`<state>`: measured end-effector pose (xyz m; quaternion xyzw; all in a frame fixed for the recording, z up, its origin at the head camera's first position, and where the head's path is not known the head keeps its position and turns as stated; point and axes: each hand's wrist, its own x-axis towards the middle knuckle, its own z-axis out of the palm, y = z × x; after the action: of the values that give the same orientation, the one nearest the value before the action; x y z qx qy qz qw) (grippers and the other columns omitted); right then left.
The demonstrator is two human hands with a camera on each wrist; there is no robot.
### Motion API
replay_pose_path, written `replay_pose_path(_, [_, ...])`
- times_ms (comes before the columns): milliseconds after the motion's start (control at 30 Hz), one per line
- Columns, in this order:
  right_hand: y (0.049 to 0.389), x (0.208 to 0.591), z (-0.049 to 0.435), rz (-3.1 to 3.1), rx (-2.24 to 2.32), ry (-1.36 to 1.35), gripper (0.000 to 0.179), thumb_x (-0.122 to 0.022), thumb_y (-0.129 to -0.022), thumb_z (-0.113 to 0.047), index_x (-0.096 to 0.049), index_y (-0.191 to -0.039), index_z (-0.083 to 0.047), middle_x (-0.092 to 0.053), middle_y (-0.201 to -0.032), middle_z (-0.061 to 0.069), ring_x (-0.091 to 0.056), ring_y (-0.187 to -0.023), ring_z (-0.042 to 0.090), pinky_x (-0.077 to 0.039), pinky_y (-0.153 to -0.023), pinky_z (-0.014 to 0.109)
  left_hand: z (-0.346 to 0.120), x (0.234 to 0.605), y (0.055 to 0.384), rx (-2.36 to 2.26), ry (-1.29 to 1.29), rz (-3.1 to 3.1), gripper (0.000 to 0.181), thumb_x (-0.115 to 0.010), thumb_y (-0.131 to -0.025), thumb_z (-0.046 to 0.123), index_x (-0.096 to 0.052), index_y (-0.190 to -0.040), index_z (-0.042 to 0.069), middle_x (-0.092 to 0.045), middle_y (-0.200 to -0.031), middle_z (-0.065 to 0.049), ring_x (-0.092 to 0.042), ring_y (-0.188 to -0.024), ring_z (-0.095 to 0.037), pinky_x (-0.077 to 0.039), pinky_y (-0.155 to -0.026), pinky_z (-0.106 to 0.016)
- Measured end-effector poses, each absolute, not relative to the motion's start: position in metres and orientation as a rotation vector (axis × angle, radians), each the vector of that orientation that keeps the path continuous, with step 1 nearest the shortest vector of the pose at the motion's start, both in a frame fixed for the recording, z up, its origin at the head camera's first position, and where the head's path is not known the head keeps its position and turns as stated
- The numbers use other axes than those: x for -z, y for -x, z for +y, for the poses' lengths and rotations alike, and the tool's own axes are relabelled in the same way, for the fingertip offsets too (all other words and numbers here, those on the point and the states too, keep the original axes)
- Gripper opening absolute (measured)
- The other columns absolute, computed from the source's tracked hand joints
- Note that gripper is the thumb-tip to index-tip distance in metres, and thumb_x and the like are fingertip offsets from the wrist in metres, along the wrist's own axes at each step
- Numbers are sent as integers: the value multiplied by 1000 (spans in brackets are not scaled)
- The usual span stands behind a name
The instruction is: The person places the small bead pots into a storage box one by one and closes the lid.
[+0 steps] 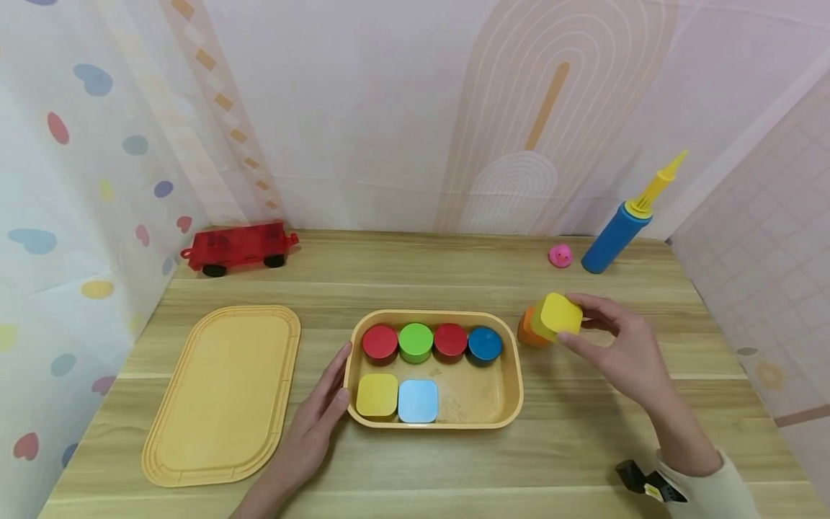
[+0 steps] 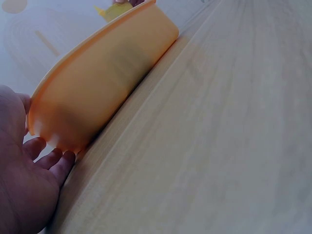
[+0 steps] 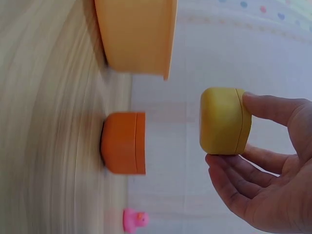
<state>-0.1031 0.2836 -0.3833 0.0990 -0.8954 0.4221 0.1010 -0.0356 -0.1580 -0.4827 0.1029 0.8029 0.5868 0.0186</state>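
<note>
Fingers (image 3: 273,109) aloft around yellow tub (image 3: 222,122)

Head view: we lose part of the orange container (image 1: 530,334) behind the yellow container (image 1: 560,317). Right wrist view: the bin (image 3: 136,36) runs off the top edge, contents hidden from us.

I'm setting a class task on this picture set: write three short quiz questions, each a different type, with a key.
1. How many round containers sit in the tray?
2. True or false: the orange container is inside the tray.
3. Fill in the blank: a yellow container is held in the person's ____.

Key: 1. Four. 2. False; the orange container stands outside it, on the table. 3. Right hand.
</note>
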Motion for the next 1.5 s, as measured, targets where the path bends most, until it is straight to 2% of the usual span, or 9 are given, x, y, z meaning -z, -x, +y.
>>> replay_pose_path(300, [91,380,263,-2587,-1298,-450,57,-93,-86,4,-75,-139,-2,-76,-131,15,-67,-106,1,-57,-93,10,-158,485,37,-1814,-297,2472,59,-44,-122,24,-28,-177,39,-30,-182,0,-28,-158,5,-23,-120,-5])
replay_pose_path(500, [83,383,249,-2605,-1354,-497,57,-95,-85,1,-76,-138,-5,-77,-132,10,-70,-108,8,-61,-93,18,-158,485,37,-1818,-301,2469,59,-45,-122,24,-28,-177,38,-30,-182,-1,-29,-158,6,-24,-120,-5])
replay_pose_path(700, [77,388,236,-2611,-1399,-540,57,-98,-83,-1,-77,-135,-5,-77,-125,7,-72,-104,12,-64,-94,24,-158,484,36,-1818,-308,2474,59,-45,-122,23,-29,-177,35,-31,-182,-3,-29,-157,7,-24,-120,-5])
replay_pose_path(933, [73,396,224,-2648,-1461,-584,57,-100,-80,-2,-77,-133,-5,-76,-126,9,-75,-105,18,-68,-92,37,-157,482,35,-1826,-313,2480,60,-46,-121,21,-30,-177,32,-32,-181,-5,-30,-157,6,-25,-120,-6])
replay_pose_path(1200, [71,401,211,-2777,-1417,-629,55,-101,-83,-12,-78,-133,-9,-78,-125,3,-77,-101,17,-68,-91,34,-156,480,35,-1820,-311,2495,60,-47,-121,20,-30,-177,32,-33,-181,-5,-31,-157,6,-25,-119,-5])
replay_pose_path(1500, [74,407,201,-2834,-1397,-753,57,-100,-84,-13,-76,-135,-7,-77,-127,5,-75,-101,15,-68,-91,37,-158,482,36,-1810,-289,2477,59,-45,-122,24,-28,-177,37,-32,-181,-3,-30,-157,7,-25,-120,-5])
